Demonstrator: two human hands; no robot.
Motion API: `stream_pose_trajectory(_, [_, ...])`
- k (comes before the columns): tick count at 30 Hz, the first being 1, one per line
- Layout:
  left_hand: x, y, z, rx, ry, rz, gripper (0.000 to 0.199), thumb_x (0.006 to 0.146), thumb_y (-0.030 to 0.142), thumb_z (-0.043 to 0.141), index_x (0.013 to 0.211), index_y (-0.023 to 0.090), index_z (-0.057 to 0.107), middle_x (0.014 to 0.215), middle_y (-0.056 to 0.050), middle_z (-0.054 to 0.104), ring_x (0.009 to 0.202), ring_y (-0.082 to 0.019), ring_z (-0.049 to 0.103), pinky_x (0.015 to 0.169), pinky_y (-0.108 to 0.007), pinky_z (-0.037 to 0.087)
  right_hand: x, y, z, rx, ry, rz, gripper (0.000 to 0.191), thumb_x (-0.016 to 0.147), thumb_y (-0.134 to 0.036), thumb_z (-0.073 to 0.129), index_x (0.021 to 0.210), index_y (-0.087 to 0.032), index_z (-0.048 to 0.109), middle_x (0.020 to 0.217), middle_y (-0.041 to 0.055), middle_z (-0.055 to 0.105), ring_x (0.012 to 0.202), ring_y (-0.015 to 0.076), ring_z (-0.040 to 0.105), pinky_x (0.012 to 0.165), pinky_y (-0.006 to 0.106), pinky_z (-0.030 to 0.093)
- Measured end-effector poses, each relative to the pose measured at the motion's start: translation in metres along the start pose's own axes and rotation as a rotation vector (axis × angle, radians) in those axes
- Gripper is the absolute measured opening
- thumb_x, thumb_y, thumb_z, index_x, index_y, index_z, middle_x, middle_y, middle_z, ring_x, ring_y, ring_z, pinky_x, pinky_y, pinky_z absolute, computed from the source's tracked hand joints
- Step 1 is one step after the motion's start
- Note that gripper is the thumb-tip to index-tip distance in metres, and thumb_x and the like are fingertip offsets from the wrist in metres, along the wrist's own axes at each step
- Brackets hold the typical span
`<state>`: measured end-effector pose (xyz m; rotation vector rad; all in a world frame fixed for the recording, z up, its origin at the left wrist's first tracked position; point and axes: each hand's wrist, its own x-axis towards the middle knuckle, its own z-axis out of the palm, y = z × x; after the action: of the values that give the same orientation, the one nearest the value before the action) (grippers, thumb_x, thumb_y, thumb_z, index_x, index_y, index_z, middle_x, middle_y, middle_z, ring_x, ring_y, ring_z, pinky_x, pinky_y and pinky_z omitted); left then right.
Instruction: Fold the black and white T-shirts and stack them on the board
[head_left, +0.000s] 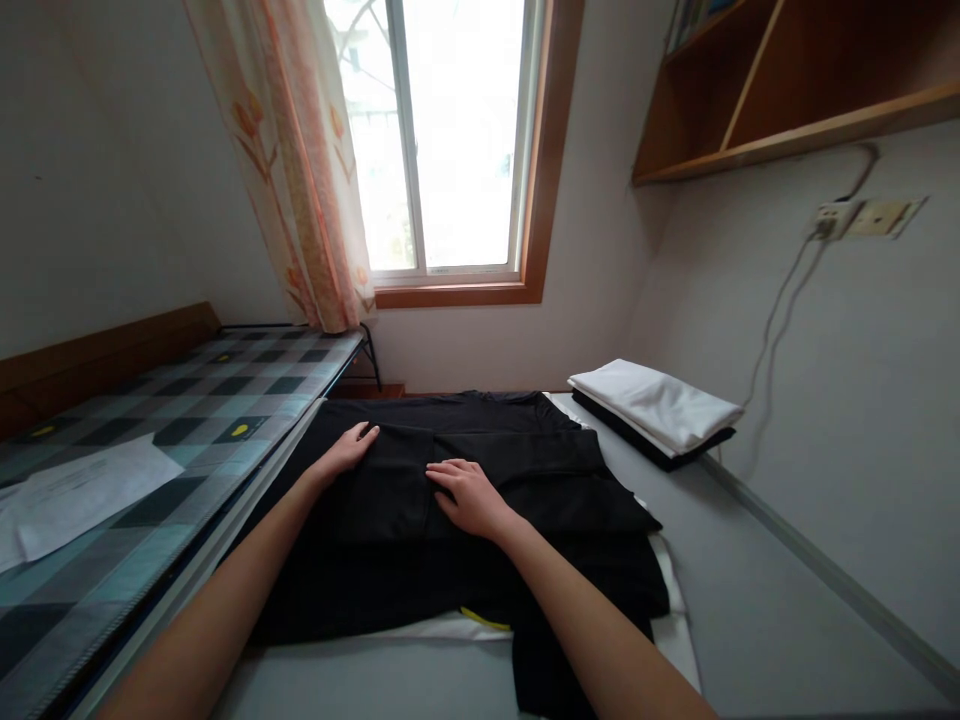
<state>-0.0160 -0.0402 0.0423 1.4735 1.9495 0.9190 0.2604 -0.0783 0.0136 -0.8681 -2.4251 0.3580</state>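
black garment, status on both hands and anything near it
Left hand and right hand touching black garment. Garment laid out, creased. Folded white cloth to its right.

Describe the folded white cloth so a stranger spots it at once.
From the bright window, look down to the pale tabletop. Near the right-hand wall, the folded white cloth lies on folded black fabric, unlike the black cloth spread out beside it.

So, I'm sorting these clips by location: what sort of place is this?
Probably a bedroom or dorm room: there's a checked mattress on the left, a floral curtain by the window, and a wall-mounted wooden shelf.
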Motion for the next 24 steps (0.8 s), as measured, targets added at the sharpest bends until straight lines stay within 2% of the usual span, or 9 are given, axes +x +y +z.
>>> stream_pose_trajectory(2, [0.003, 0.003, -0.005, -0.078, -0.124, -0.022, 0.062, 0.079, 0.055, 0.061, 0.126, 0.015, 0.055, 0.134, -0.015, 0.057, 0.113, -0.028, 0.059, 0.074, -0.028, 0.053, 0.0, 0.0, -0.001, 0.005, -0.003, 0.004, 0.04, 0.087, -0.022, 0.054, 0.127, -0.024, 0.062, 0.131, 0.0038, 0.061, 0.122, 0.0214, 0.051, 0.103, 0.04, 0.037])
stream_pose_trajectory(5, [0.004, 0.006, -0.012, -0.222, -0.359, -0.045, 0.063, 0.075, 0.061, 0.064, 0.121, 0.02, 0.056, 0.119, -0.009, 0.066, 0.099, -0.024, 0.065, 0.069, -0.027, 0.054, 0.0, 0.0, -0.001, 0.006, -0.008, 0.013, 0.041, 0.087, -0.022, 0.055, 0.127, -0.024, 0.061, 0.132, 0.0037, 0.061, 0.122, 0.0216, 0.05, 0.104, 0.04, 0.036])
stream_pose_trajectory(7, [0.005, 0.007, -0.011, -0.265, -0.408, -0.096, 0.06, 0.077, 0.062, 0.06, 0.119, 0.02, 0.055, 0.11, -0.008, 0.069, 0.092, -0.023, 0.067, 0.069, -0.029, 0.054, 0.0, 0.0, -0.001, 0.003, -0.013, 0.016, 0.041, 0.087, -0.022, 0.055, 0.127, -0.025, 0.061, 0.132, 0.0038, 0.06, 0.122, 0.0218, 0.05, 0.104, 0.04, 0.036])
stream_pose_trajectory(9, [0.006, 0.009, -0.005, -0.169, -0.286, -0.129, 0.054, 0.084, 0.06, 0.051, 0.116, 0.016, 0.054, 0.107, -0.01, 0.069, 0.093, -0.025, 0.067, 0.072, -0.031, 0.054, 0.0, 0.001, -0.001, -0.005, -0.018, 0.015, 0.041, 0.087, -0.022, 0.055, 0.128, -0.024, 0.061, 0.132, 0.0041, 0.06, 0.122, 0.0219, 0.05, 0.103, 0.041, 0.036])
stream_pose_trajectory(11, [0.007, 0.01, 0.005, -0.022, -0.101, -0.112, 0.049, 0.089, 0.054, 0.044, 0.116, 0.013, 0.053, 0.113, -0.015, 0.067, 0.105, -0.028, 0.064, 0.079, -0.033, 0.052, 0.0, 0.0, -0.001, -0.018, -0.02, 0.01, 0.041, 0.087, -0.022, 0.055, 0.128, -0.023, 0.061, 0.133, 0.0044, 0.06, 0.122, 0.0219, 0.05, 0.103, 0.041, 0.036])
stream_pose_trajectory(13, [0.007, 0.011, 0.014, 0.101, 0.019, -0.09, 0.049, 0.092, 0.05, 0.041, 0.122, 0.013, 0.049, 0.121, -0.018, 0.063, 0.116, -0.03, 0.058, 0.088, -0.036, 0.048, 0.0, -0.001, -0.002, -0.034, -0.021, 0.002, 0.041, 0.087, -0.022, 0.055, 0.128, -0.022, 0.06, 0.133, 0.0048, 0.06, 0.122, 0.0218, 0.05, 0.103, 0.041, 0.036])
stream_pose_trajectory(15, [0.005, 0.011, 0.021, 0.227, 0.046, -0.092, 0.054, 0.092, 0.053, 0.038, 0.129, 0.014, 0.042, 0.123, -0.021, 0.061, 0.119, -0.034, 0.056, 0.092, -0.041, 0.045, -0.001, -0.003, -0.002, -0.049, -0.024, -0.004, 0.041, 0.088, -0.022, 0.055, 0.128, -0.021, 0.06, 0.133, 0.0055, 0.06, 0.122, 0.0218, 0.049, 0.103, 0.04, 0.036])
stream_pose_trajectory(20, [-0.008, 0.014, 0.027, 0.539, 0.092, -0.034, 0.066, 0.089, 0.066, 0.029, 0.131, 0.017, 0.04, 0.107, -0.022, 0.068, 0.104, -0.039, 0.064, 0.084, -0.046, 0.047, -0.002, -0.006, -0.004, -0.09, -0.037, -0.03, 0.04, 0.089, -0.022, 0.052, 0.128, -0.02, 0.06, 0.133, 0.0062, 0.059, 0.122, 0.0224, 0.049, 0.104, 0.04, 0.035])
stream_pose_trajectory(24, [-0.019, 0.017, 0.032, 0.701, 0.161, 0.041, 0.064, 0.092, 0.062, 0.029, 0.134, 0.015, 0.04, 0.104, -0.021, 0.068, 0.097, -0.038, 0.066, 0.081, -0.046, 0.048, -0.002, -0.007, -0.004, -0.127, -0.041, -0.047, 0.04, 0.09, -0.023, 0.051, 0.129, -0.02, 0.059, 0.134, 0.0062, 0.059, 0.123, 0.0228, 0.049, 0.105, 0.04, 0.035])
